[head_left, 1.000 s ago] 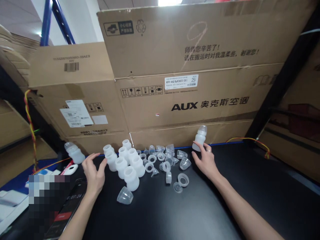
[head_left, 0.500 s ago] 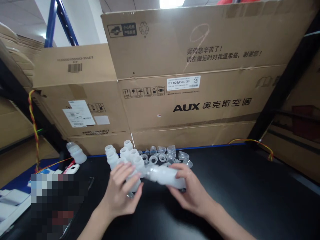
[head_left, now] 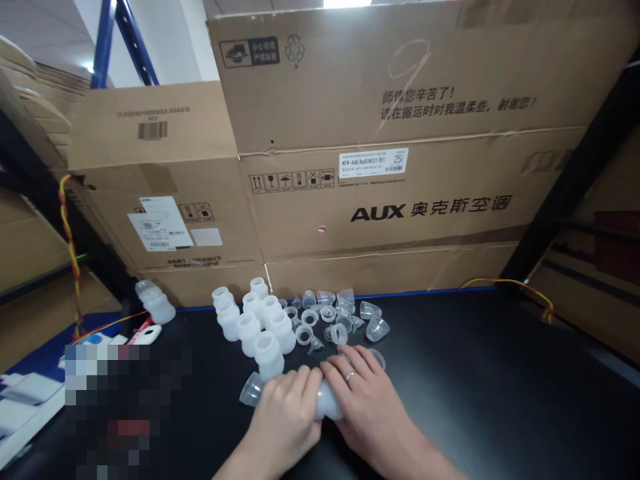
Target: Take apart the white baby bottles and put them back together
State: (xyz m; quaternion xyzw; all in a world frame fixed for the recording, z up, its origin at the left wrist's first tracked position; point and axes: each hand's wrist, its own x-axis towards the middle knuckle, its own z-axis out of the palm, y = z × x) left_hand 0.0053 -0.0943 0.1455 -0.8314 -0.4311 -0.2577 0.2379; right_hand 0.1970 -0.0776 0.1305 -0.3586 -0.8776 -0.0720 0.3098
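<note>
Both hands are closed around a milky-white baby bottle (head_left: 327, 403), held on its side low over the black table. My left hand (head_left: 287, 410) wraps its left end and hides the top. My right hand (head_left: 367, 403) grips the right end, fingers over it. A transparent cap (head_left: 251, 389) shows just left of my left hand; whether it touches the hand I cannot tell. Behind my right hand, a transparent round part (head_left: 379, 360) is partly hidden. Several open-topped white bottles (head_left: 269, 357) stand beyond my left hand. Transparent nipples, collar rings (head_left: 304, 335) and caps (head_left: 377, 329) lie behind the hands.
A large cardboard sheet (head_left: 425, 253) walls off the back of the black table (head_left: 475, 387). A capped bottle (head_left: 156, 301) leans at the far left. White items (head_left: 35, 400) and a blurred-out patch (head_left: 125, 407) are at left. Yellow-red wires (head_left: 510, 283) lie at right.
My left hand has moved right and closed on the bottle's left end. The bottle and my right hand have come lower and nearer; the right fingers now lie over the bottle.
</note>
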